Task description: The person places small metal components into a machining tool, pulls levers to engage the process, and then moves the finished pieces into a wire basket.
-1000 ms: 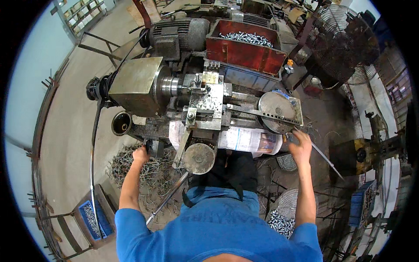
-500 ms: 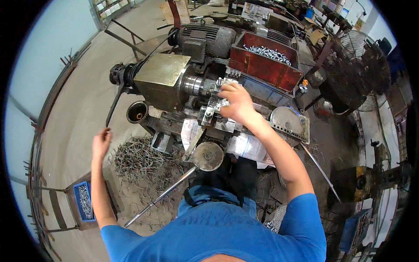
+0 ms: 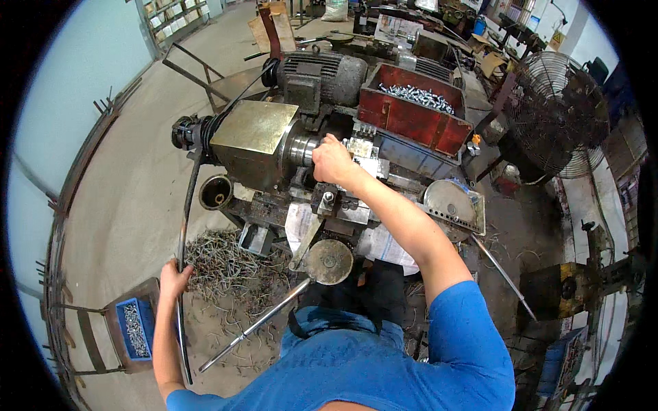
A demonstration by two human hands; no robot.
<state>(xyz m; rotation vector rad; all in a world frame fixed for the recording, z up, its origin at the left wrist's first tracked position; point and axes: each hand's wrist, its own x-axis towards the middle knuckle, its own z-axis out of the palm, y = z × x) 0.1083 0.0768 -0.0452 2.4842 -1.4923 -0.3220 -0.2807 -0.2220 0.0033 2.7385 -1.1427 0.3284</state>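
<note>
A long dark lever (image 3: 184, 233) runs from the left end of the lathe's headstock toward me, and my left hand (image 3: 175, 278) is closed around it. My right hand (image 3: 333, 162) has its fingers drawn together at the front of the bright, ringed spindle nose (image 3: 301, 151). Whatever those fingers hold is hidden. Just right of and below that hand are the metal blocks of the tool slide (image 3: 327, 198). The headstock (image 3: 255, 130) has a flat brass-coloured top.
A red bin (image 3: 415, 113) of small metal parts stands behind the slide. A blue tray (image 3: 133, 330) of similar parts is at lower left, near a heap of metal shavings (image 3: 233, 264). A round handwheel-like disc (image 3: 330, 262) sits before me; a fan (image 3: 558, 113) stands right.
The lever has swung toward me with my left hand, which moved lower in view. My right hand has shifted left from above the tool slide to the spindle nose, fingers now closed together.
</note>
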